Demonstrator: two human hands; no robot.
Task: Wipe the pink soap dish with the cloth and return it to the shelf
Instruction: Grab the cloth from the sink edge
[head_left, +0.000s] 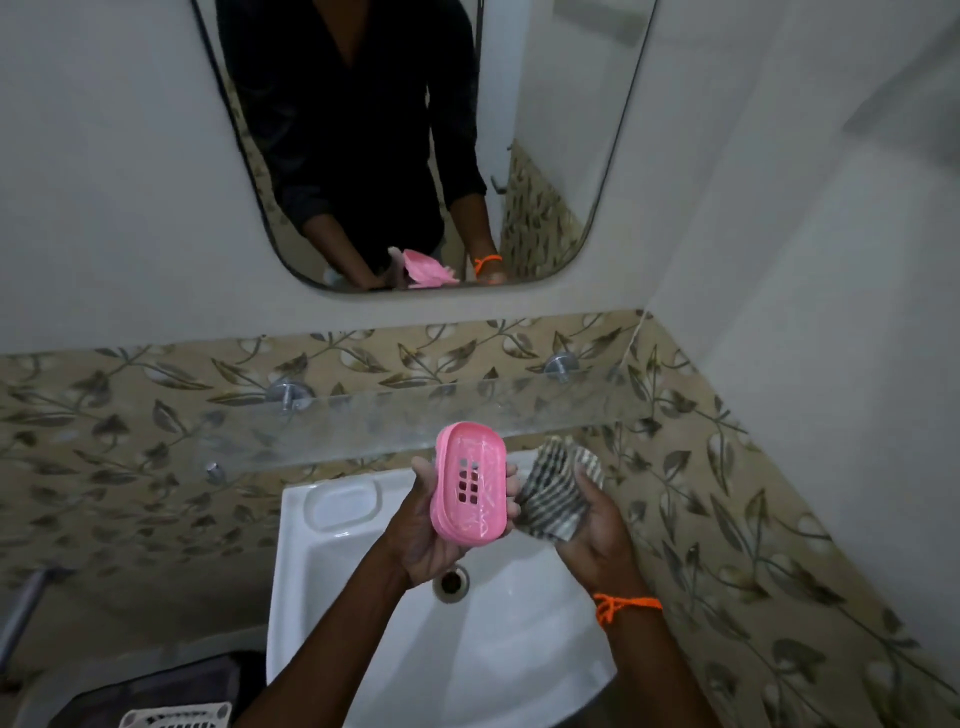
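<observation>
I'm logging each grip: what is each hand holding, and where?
The left hand grips the soap dish by its long sides. The right hand holds the bunched cloth at its lower part.

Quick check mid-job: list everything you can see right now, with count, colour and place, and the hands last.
soap dish: one, pink, slotted base, held over the sink
cloth: one, dark and white striped, beside the soap dish on its right
shelf: one, clear glass, on the tiled wall above the sink
shelf brackets: two, metal, at the back edge of the shelf
sink: one, white, below the shelf, with a drain
mirror: one, dark-rimmed, on the wall above the shelf
basket: one, white, bottom left corner
wrist thread: one, orange, on the right wrist
left hand: grip round the soap dish
right hand: grip on the cloth
</observation>
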